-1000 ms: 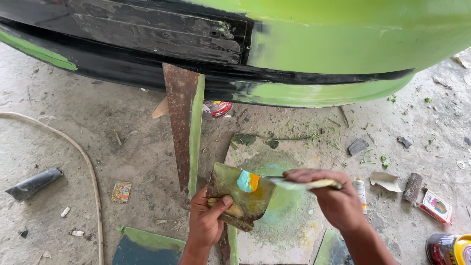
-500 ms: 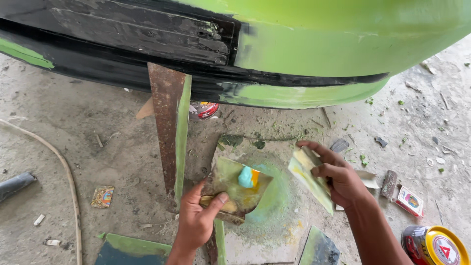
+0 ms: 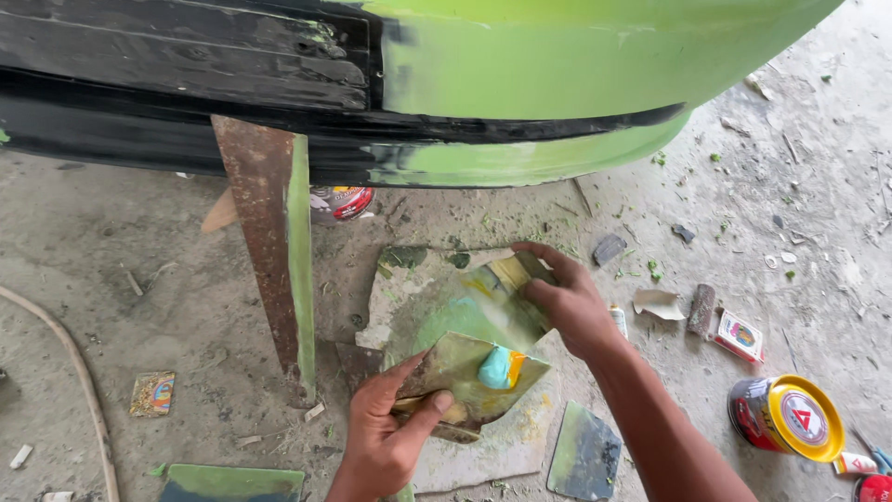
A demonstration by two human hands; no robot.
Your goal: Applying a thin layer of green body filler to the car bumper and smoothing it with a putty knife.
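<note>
Putty board in my left hand, blade in my right, over the floor.

My left hand (image 3: 390, 428) grips a smeared board (image 3: 465, 376) carrying a teal-and-yellow putty blob (image 3: 500, 367); my right hand (image 3: 567, 302) clasps a flat spreader blade (image 3: 497, 293) just above it. Floor (image 3: 121, 279) beyond: a red tin (image 3: 785, 418), yellow lid on, contents hidden; green panel (image 3: 557, 65) overhead.

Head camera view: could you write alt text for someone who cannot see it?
Seen from above, a person's left hand holds a smeared mixing board carrying a blob of teal and orange putty, while the right hand presses a flat spreader near it. They work over a dusty concrete floor beside a green and black vehicle body; a yellow-lidded tin stands at right.
</note>
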